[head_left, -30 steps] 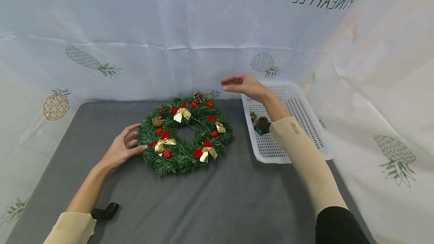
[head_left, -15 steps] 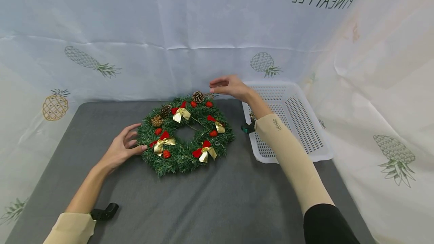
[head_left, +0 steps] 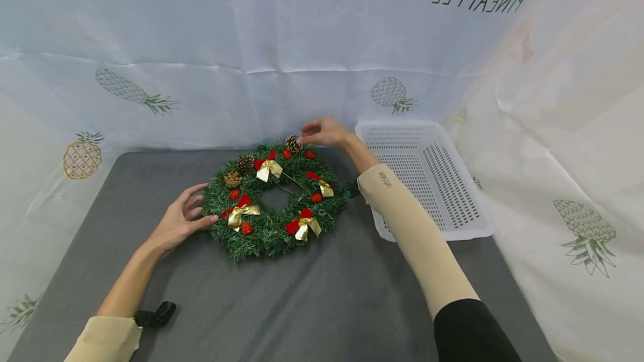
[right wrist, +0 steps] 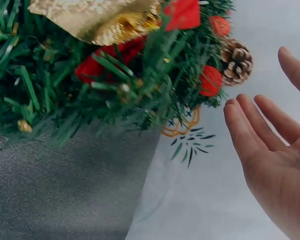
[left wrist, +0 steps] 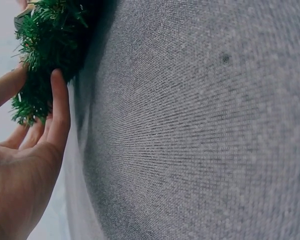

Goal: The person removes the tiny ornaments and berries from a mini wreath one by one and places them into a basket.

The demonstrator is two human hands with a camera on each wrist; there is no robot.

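the green wreath [head_left: 266, 242] lies on the grey table [head_left: 352, 295], a bushy ring with an open middle, its left edge caught between the thumb and fingers of the left hand [head_left: 178, 221]! four red-and-gold bows [head_left: 269, 168] are spaced around it, red berries [head_left: 246, 228] dotting the needles, two pine cones [head_left: 246, 164] near each other at its left rear, and a third cone [head_left: 292, 143], brown with pale-tipped scales, out on the back rim, right beside the right hand [head_left: 326, 132].

White perforated basket [head_left: 449, 175] at right on grey table [head_left: 282, 306]; pale pineapple-print curtain [head_left: 302, 27] behind, at sides.
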